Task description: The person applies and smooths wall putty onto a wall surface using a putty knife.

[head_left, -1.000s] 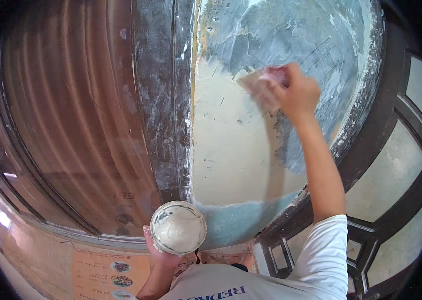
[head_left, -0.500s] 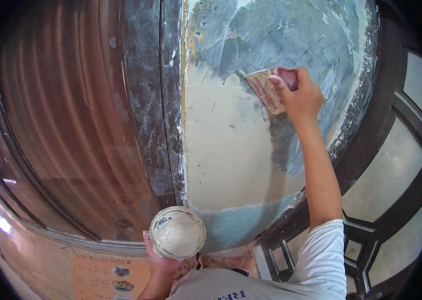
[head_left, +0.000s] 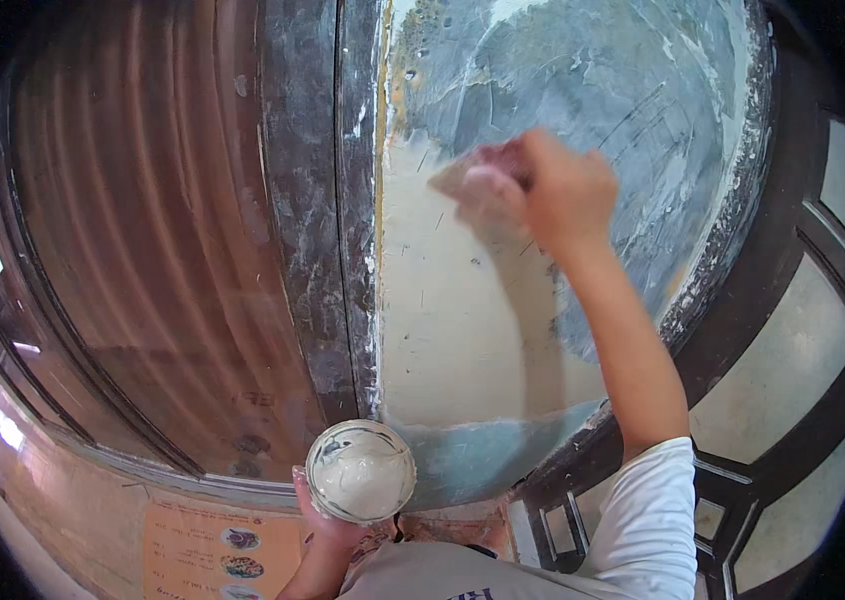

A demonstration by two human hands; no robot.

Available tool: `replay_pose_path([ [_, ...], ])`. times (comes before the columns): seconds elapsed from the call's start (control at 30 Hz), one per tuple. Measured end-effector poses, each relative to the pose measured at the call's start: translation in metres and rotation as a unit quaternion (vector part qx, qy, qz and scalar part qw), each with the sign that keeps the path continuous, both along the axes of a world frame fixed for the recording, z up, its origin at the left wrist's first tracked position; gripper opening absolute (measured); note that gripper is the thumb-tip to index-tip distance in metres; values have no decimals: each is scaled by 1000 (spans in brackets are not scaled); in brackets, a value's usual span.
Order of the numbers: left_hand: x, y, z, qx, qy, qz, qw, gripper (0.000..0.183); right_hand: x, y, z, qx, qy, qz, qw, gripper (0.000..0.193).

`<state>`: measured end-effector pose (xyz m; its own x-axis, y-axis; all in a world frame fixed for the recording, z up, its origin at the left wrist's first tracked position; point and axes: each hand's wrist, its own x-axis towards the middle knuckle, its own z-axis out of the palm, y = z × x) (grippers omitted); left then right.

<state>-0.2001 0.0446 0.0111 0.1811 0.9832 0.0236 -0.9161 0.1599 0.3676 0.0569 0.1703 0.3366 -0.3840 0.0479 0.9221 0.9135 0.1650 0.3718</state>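
My right hand (head_left: 568,195) grips a putty knife (head_left: 465,178) with a wide blade and a reddish handle, blurred by motion. Its blade lies against the wall at the upper edge of a smooth cream patch of putty (head_left: 463,310). Above and right of that patch the wall (head_left: 563,85) is rough and blue-grey. Low in the view, my left hand (head_left: 328,522) holds up a round tub (head_left: 361,470) from below and from its left side. Whitish putty is heaped inside, with grey smears around the inner rim.
A dark wooden post (head_left: 308,200) borders the putty on the left, beside a glass pane with a brown curtain (head_left: 153,220) behind it. Dark framed panels (head_left: 778,340) stand at the right. An orange printed sheet (head_left: 208,550) shows at the lower left.
My right hand has swept the putty knife leftward across the wall, from the blue-grey part onto the cream putty. My left hand and the tub stay nearly where they were.
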Motion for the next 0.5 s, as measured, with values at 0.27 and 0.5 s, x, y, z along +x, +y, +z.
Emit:
replay_pose_path([
  [0.27,-4,5,-1,12,-18,54,998,78,-38,11,-153,-198,-217,64,954,34],
  [0.5,-9,4,-3,-2,-27,48,999,81,-46,34,-112,-92,-180,35,979,31],
])
